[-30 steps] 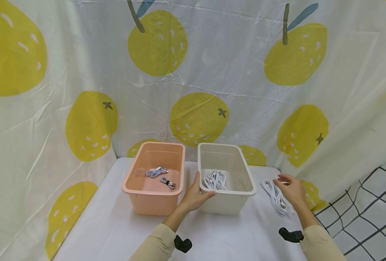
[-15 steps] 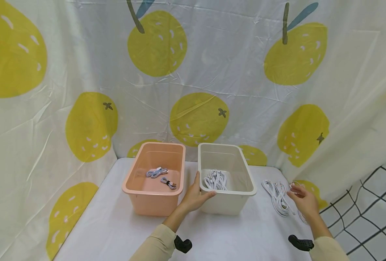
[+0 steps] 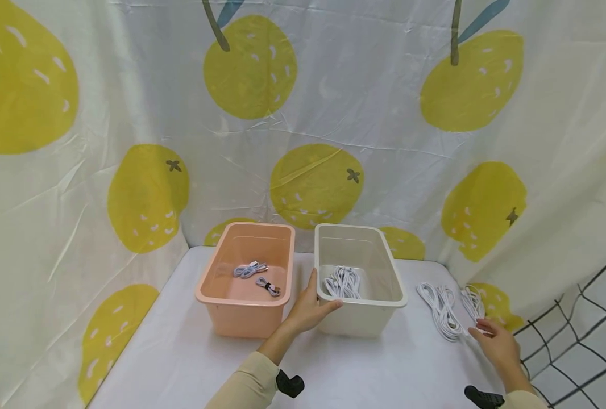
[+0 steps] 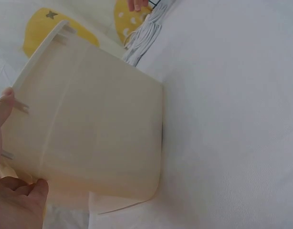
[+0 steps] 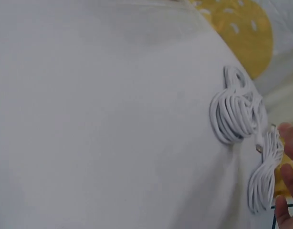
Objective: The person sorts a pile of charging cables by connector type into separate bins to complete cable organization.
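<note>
One hand steadies a bin, the other reaches for cable.

Nearest, the right hand (image 3: pixel 498 346) lies loose on the desk (image 3: pixel 180 352), fingers (image 5: pixel 286 176) relaxed, just touching the smaller white cable coil (image 3: pixel 473 304). The left hand (image 3: pixel 309 309) grips the white bin's (image 3: pixel 392 284) near corner, likely bracing it. Another cable bundle (image 3: pixel 440 311) lies between; the pink bin (image 3: pixel 241 318) stands beside.

The left hand (image 3: pixel 308 309) reaches forward with thumb raised and fingers curled in a grip; the right hand (image 3: pixel 497 347) lies low, fingers extended.
</note>
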Available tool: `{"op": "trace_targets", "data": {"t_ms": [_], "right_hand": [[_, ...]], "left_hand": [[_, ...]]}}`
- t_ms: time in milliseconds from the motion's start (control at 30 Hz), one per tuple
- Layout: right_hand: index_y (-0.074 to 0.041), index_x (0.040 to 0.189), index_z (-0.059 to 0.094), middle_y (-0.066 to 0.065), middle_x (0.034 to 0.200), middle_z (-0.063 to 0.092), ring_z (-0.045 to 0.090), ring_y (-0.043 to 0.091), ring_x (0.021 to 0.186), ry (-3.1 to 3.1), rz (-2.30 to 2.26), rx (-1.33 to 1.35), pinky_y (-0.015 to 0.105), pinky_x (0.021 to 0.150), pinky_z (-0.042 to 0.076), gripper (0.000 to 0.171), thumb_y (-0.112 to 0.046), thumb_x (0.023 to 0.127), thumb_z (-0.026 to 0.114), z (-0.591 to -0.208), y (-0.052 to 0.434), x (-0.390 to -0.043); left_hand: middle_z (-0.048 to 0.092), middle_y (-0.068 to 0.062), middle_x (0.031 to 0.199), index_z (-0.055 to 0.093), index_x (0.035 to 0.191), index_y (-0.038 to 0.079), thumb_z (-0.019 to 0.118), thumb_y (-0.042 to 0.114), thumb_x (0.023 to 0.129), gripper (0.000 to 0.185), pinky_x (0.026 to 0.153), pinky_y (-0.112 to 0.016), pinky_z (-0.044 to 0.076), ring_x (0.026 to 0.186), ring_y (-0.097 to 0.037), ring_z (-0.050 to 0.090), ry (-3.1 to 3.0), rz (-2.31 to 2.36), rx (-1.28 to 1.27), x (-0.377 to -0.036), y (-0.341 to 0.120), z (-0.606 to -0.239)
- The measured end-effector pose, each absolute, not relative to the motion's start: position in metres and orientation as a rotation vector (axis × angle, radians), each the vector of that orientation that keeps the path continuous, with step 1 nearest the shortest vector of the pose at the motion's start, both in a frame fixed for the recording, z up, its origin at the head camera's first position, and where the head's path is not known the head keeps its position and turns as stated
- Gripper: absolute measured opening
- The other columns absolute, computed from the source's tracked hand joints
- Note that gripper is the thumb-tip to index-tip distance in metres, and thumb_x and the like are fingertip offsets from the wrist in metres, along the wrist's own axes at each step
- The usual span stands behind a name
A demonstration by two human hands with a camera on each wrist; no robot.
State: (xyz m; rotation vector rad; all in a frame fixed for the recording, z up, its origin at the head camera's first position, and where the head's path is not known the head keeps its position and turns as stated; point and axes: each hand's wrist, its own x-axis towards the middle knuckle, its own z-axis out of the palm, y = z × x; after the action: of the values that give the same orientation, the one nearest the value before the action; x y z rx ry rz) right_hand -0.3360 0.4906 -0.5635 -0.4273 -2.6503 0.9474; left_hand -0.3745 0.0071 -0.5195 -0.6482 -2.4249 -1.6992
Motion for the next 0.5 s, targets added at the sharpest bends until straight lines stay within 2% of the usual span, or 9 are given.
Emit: {"op": "trace_targets", "data": {"t_ms": [100,233,367,500], "right_hand": [[0.015,0.135,0.053,0.033,0.130,0.061,0.058,0.050,0.115,-2.705,0.955,-0.479,0.041,0.081,0.049,0.057,-0.025,0.099,0.070,-0.570,0.498,-0.331],[0.014,0.141,0.044,0.037,0.142,0.048,0.046,0.056,0.124,-2.757,0.983,-0.557,0.061,0.098,0.038,0.062,-0.027,0.099,0.066,-0.579,0.506,-0.327],[0.013,0.144,0.040,0.040,0.148,0.038,0.034,0.061,0.131,-2.793,0.974,-0.642,0.067,0.108,0.027,0.068,-0.029,0.097,0.065,-0.590,0.509,-0.329],[0.015,0.141,0.042,0.043,0.146,0.035,0.034,0.062,0.130,-2.804,0.897,-0.711,0.066,0.110,0.026,0.065,-0.025,0.095,0.064,-0.604,0.510,-0.332]], "left_hand": [[0.041,-0.023,0.157,0.005,0.165,0.003,0.081,0.034,0.091,0.110,0.112,-0.053,0.037,0.140,-0.034,0.044,-2.413,-1.709,-0.662,-0.375,0.009,-0.520],[0.042,-0.021,0.157,0.005,0.166,0.006,0.081,0.034,0.092,0.110,0.111,-0.053,0.038,0.140,-0.033,0.045,-2.406,-1.722,-0.680,-0.375,0.011,-0.519],[0.040,-0.022,0.158,0.004,0.165,0.004,0.082,0.036,0.091,0.112,0.112,-0.052,0.037,0.141,-0.032,0.043,-2.427,-1.712,-0.648,-0.375,0.010,-0.519],[0.039,-0.024,0.158,0.004,0.165,0.003,0.082,0.035,0.091,0.113,0.112,-0.053,0.037,0.141,-0.034,0.044,-2.429,-1.702,-0.642,-0.375,0.008,-0.519]]}}
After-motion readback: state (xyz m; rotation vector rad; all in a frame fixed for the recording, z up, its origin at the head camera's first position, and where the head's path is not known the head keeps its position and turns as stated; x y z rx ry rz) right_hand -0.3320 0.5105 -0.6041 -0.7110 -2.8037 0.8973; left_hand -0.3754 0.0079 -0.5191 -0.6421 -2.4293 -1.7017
